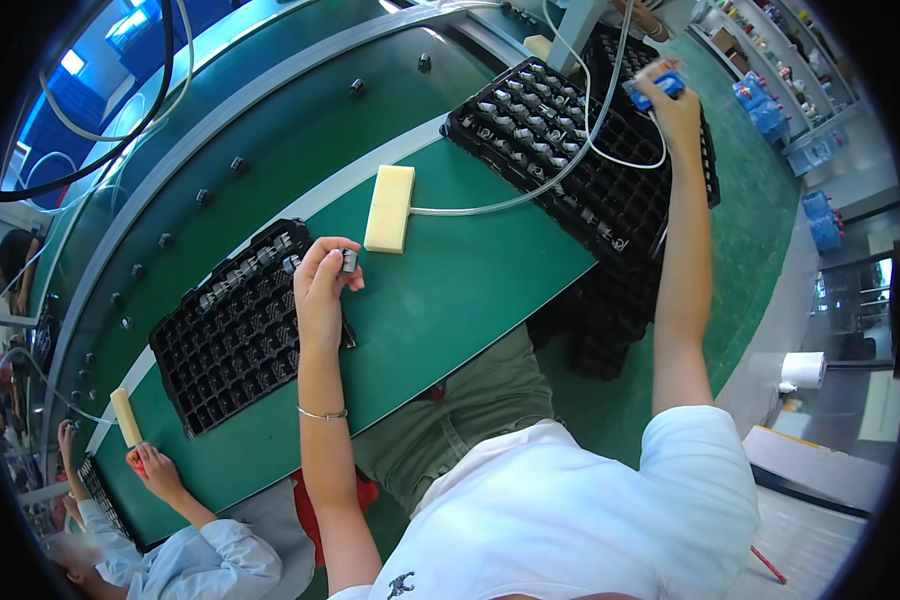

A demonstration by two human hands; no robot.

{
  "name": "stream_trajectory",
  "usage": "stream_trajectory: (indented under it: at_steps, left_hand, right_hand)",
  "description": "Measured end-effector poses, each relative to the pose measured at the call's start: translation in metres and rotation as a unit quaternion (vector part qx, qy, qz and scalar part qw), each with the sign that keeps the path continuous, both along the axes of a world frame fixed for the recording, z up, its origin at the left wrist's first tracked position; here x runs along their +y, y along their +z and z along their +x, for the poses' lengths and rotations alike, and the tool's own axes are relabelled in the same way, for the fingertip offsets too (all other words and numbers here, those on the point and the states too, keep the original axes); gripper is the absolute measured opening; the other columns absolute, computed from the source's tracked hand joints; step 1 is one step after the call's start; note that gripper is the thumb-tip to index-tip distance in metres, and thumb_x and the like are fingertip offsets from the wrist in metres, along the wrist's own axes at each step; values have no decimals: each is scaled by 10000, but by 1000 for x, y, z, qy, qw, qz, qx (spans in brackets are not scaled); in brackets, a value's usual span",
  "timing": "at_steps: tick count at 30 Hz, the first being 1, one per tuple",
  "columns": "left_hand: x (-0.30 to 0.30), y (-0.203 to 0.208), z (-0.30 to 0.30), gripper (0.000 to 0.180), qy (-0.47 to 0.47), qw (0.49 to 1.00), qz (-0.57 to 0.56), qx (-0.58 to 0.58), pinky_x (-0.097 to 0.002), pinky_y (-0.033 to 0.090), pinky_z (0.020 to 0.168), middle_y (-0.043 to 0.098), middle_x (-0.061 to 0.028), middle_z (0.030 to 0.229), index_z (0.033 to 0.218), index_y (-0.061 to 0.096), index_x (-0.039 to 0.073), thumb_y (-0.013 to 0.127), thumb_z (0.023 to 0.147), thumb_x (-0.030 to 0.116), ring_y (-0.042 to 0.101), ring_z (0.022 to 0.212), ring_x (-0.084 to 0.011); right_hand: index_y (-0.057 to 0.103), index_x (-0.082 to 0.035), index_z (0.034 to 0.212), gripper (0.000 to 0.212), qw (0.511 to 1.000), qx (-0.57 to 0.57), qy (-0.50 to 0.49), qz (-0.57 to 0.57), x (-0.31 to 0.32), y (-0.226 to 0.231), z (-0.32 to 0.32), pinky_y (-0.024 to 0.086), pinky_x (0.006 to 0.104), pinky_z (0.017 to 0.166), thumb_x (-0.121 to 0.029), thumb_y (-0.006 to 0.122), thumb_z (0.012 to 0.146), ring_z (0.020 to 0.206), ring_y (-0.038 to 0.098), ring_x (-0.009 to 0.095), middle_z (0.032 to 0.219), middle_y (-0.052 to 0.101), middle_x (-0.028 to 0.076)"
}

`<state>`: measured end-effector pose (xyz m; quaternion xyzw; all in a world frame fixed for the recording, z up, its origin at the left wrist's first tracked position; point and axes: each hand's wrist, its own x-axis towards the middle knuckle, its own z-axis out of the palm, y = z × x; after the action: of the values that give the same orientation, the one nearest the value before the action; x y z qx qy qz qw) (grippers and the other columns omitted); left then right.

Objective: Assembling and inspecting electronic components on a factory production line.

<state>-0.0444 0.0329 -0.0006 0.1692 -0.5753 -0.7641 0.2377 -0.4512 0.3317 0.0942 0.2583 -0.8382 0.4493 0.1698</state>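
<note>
My left hand is closed on a small grey metal block, pinched between thumb and fingers over the green tabletop. My right hand reaches far out to the right and grips a blue handheld tool with a clear and orange top; its exact kind is unclear. A pale yellow foam block lies just beyond my left hand, with a clear tube running from it. Beside that hand sits a black pocketed tray, partly filled along its far edge. Below the tool is another black tray holding many metal parts.
A curved conveyor carries several spaced small dark parts beyond the table. At the lower left a co-worker's hand holds something red near another yellow block. Stacked black trays stand at the table's right edge. A white cable hangs near my right hand.
</note>
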Motion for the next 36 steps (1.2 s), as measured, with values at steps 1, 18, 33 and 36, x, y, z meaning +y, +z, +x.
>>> stream_trajectory:
  at_steps: [1, 18, 33, 36]
  left_hand:
    - [0, 1, 0, 237, 5, 1000, -9, -9, -226, 431, 610, 548, -34, 732, 966, 613, -10, 475, 957, 183, 540, 639, -109]
    - [4, -1, -4, 202, 23, 999, -14, -24, -225, 444, 602, 559, -34, 763, 991, 599, 1, 510, 961, 179, 555, 647, -111]
    - [49, 43, 0, 253, 75, 991, -103, 51, -204, 494, 650, 661, -56, 816, 918, 599, -29, 785, 770, 57, 606, 707, -66]
    - [45, 40, 17, 262, 96, 989, -106, 35, -207, 500, 655, 661, -56, 813, 921, 594, -30, 789, 770, 60, 610, 711, -68]
  right_hand:
    - [678, -18, 828, 299, 995, -28, -23, -94, 5, -7, -6, 483, 274, 630, -296, 772, 766, 643, 598, 103, 731, 646, 15]
    - [691, 19, 823, 511, 984, -55, -93, 145, 5, -52, -18, 516, 392, 678, -459, 769, 661, 707, 689, 309, 700, 666, 188]
    - [572, 22, 1165, 507, 832, -336, 406, -174, -116, -22, 243, 443, 169, 501, -423, 607, 925, 734, 639, 85, 911, 659, 87]
    - [573, 17, 1170, 458, 794, -386, 430, -188, -146, -31, 271, 431, 172, 489, -374, 606, 934, 707, 609, 57, 897, 648, 68]
